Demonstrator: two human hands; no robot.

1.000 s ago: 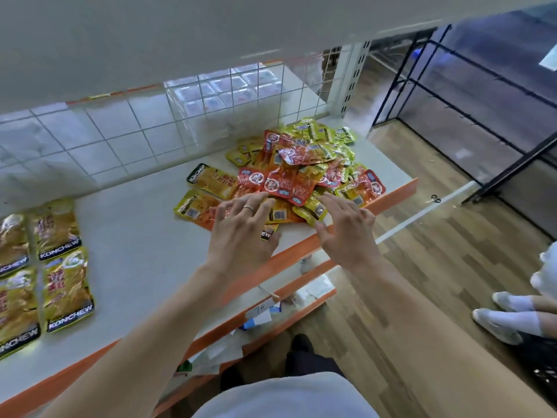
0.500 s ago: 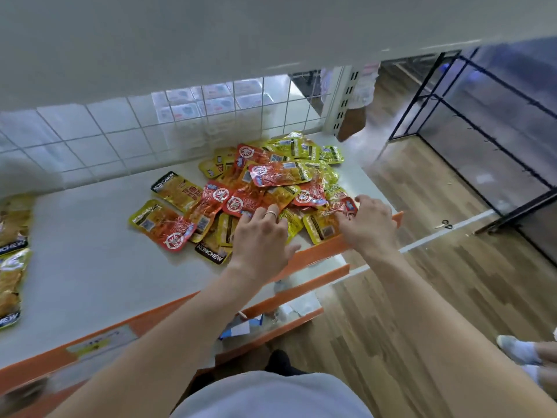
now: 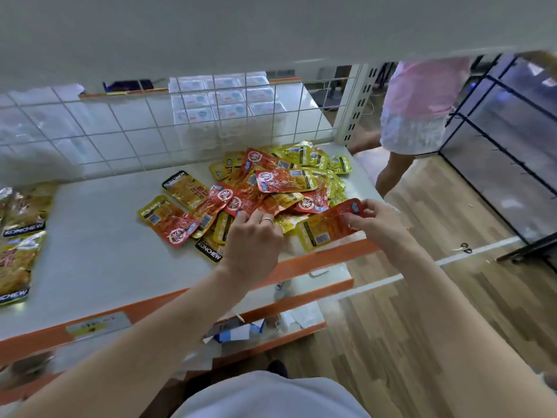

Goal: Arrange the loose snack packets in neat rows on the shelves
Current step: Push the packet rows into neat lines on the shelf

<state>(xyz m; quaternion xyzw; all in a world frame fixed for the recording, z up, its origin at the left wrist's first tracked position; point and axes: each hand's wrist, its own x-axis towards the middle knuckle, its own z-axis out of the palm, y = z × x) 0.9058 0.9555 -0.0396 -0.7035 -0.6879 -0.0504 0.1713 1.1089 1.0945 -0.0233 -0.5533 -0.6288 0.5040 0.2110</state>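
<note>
A loose heap of red and yellow snack packets (image 3: 271, 182) lies at the right end of a white shelf (image 3: 105, 251) with an orange front edge. My right hand (image 3: 376, 221) pinches one red and yellow packet (image 3: 328, 227) at the shelf's front right, lifted a little off the heap. My left hand (image 3: 256, 242) rests on the near side of the heap, fingers spread over the packets; what lies under it is hidden. Larger gold packets (image 3: 18, 236) lie in rows at the shelf's left end.
A white wire grid (image 3: 120, 131) backs the shelf, with white boxes behind it. Lower shelves (image 3: 301, 321) hold paper scraps. A person in pink (image 3: 416, 110) stands at the back right on the wooden floor. Scissors (image 3: 462, 248) lie on the floor near a black frame.
My right hand has moved right and taken hold of a red and yellow packet at the shelf's front edge. My left hand shifted a little right over the heap. The view swung right.
</note>
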